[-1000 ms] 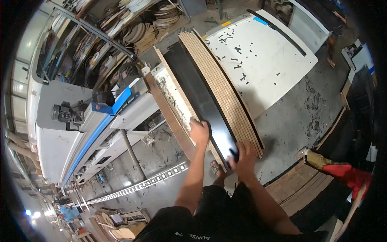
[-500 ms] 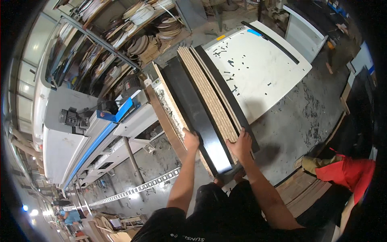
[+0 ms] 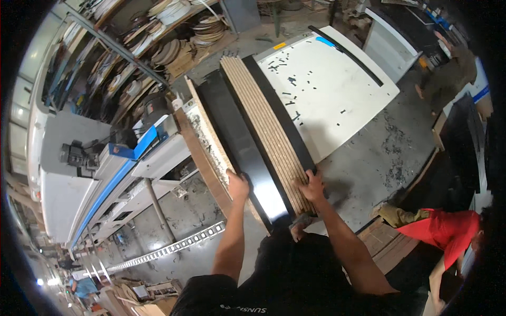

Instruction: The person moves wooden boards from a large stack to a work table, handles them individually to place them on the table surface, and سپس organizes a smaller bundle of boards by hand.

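Observation:
A row of chipboard panels stands on edge in front of me, raw brown edges up, with a dark face on its right side. My right hand grips the near end of this stack, thumb on the left and fingers over the right side. To the left, across a glossy black panel surface, a single chipboard edge rises. My left hand is closed around its near part; its fingertips are partly hidden. The panels rest beside a brown board and a debris-strewn white strip.
A white table littered with dark scraps lies beyond the stack. At left stands a machine with a blue rail. Shelves with coiled edging fill the back left. A person in a red shirt bends at the right.
The gap between the right-hand panels and the rest of the stack has closed, my right hand still on them. The whole view has shifted slightly, and the person in red shows more fully.

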A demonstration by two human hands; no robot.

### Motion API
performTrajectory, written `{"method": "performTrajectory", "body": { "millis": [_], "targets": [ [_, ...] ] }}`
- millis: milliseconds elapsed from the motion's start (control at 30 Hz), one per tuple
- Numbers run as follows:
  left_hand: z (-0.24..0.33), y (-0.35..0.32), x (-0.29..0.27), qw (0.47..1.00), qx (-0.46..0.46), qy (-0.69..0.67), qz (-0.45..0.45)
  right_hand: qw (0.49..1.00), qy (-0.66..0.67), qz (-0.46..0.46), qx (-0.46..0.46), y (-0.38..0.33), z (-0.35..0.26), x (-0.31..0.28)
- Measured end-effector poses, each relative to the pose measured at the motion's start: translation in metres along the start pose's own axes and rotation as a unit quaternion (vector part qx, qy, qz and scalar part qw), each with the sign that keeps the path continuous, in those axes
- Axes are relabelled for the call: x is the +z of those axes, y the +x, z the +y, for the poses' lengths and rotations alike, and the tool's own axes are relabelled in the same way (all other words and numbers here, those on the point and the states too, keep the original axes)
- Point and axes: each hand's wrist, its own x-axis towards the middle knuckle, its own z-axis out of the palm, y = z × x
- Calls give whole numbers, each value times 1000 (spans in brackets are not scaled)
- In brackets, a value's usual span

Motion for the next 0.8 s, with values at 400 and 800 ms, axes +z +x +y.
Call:
{"method": "performTrajectory", "body": {
  "millis": [400,800],
  "targets": [
    [1,2,-1,999,-22,-32,-22,995,-7,-98,-16,14,-15,11],
    [27,-7,1,971,110,111,179,989,-126,-47,-60,-13,-114,21]
  ]
}}
